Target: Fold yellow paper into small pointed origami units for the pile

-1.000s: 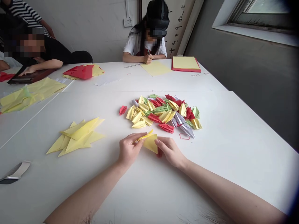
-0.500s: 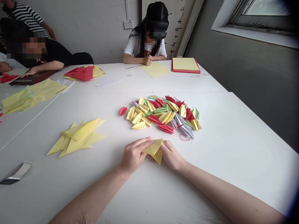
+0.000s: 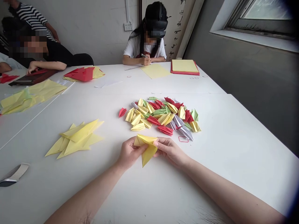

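Observation:
A folded yellow paper is held between both hands, just above the white table, one pointed flap hanging down. My left hand pinches its left side, thumb in front. At its right edge my right hand grips it with the thumb on top and the fingers beneath. Beyond the hands lies a heap of small folded paper pieces in yellow, red, green and pale violet. To the left rests a stack of larger folded yellow papers.
A wristwatch-like band lies at the left edge. Across the white table, a person writes on a yellow sheet beside stacked paper. Other people are at far left, near red and yellow papers.
The yellow paper has shifted slightly left and turned, with its flap now hanging down. My left thumb has come to its front, and my right thumb now lies on top.

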### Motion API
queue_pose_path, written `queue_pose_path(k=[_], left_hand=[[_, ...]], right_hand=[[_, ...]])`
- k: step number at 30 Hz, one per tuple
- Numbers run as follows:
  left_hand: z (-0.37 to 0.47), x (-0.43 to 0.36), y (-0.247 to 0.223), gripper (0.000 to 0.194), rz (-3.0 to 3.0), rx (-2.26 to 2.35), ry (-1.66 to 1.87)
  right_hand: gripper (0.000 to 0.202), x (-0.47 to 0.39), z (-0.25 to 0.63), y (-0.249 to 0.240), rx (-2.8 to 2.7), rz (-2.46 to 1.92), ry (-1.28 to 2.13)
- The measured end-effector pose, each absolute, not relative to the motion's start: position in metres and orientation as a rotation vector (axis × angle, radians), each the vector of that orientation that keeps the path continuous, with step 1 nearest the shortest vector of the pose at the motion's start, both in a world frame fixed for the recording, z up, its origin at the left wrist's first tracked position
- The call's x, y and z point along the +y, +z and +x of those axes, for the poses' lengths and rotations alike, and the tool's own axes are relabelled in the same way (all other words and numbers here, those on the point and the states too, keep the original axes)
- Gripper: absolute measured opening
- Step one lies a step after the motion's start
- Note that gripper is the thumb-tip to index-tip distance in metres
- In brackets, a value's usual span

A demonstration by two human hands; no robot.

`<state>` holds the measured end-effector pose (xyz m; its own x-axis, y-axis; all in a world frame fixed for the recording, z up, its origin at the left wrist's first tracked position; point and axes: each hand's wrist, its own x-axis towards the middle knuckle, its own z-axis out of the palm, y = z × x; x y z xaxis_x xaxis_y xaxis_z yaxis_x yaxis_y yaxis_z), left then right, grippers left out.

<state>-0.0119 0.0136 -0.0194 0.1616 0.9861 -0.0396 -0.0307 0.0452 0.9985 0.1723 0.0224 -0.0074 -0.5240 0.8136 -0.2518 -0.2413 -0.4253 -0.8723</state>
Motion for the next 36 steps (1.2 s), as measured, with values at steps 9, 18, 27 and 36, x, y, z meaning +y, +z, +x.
queue_pose_path(k=[9, 18, 27, 36], left_hand=[[-0.012, 0.014, -0.019, 0.026, 1.185, 1.082, 1.076], [-0.012, 0.014, -0.020, 0.023, 1.127, 1.071, 1.060], [-0.014, 0.010, -0.017, 0.028, 1.246, 1.113, 1.015], [-0.010, 0.013, -0.012, 0.033, 1.319, 1.203, 1.120]], right_hand=[[0.026, 0.022, 0.176, -0.011, -1.060, -0.854, 2.026], [0.025, 0.021, 0.172, -0.012, -1.095, -1.019, 1.949], [0.033, 0.018, 0.166, -0.008, -1.135, -1.100, 1.905], [0.035, 0.017, 0.163, -0.006, -1.244, -1.231, 1.791]])
